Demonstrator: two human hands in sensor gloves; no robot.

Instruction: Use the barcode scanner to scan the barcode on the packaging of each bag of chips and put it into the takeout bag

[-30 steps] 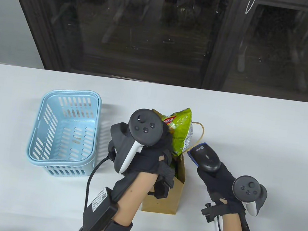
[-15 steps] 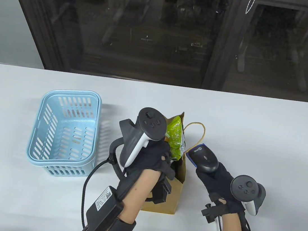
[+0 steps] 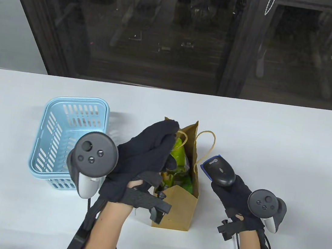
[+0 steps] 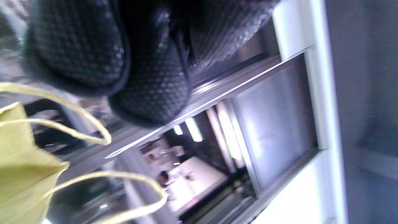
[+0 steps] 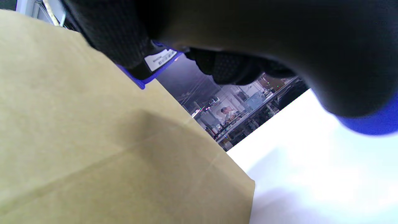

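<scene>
The brown paper takeout bag (image 3: 179, 212) stands upright at the table's middle. A green bag of chips (image 3: 179, 160) sits down inside it, with more packaging below. My left hand (image 3: 163, 144) hovers over the bag's left rim with its fingers (image 4: 149, 77) straight and holding nothing; the thumb is close to the chips. My right hand (image 3: 228, 192) grips the black and blue barcode scanner (image 3: 220, 171) just right of the bag, its nose pointing towards the bag's wall (image 5: 77, 140). The bag's paper handles (image 4: 93, 130) stick up.
A light blue plastic basket (image 3: 64, 111) stands left of the takeout bag, with nothing inside it, and my left tracker hangs over its near right corner. The white table (image 3: 274, 138) stretches right and behind. A dark window lies beyond the far edge.
The chips bag has dropped from above the rim down into the takeout bag. My left hand let go of it, turned over and pulled back left. The right hand stayed put.
</scene>
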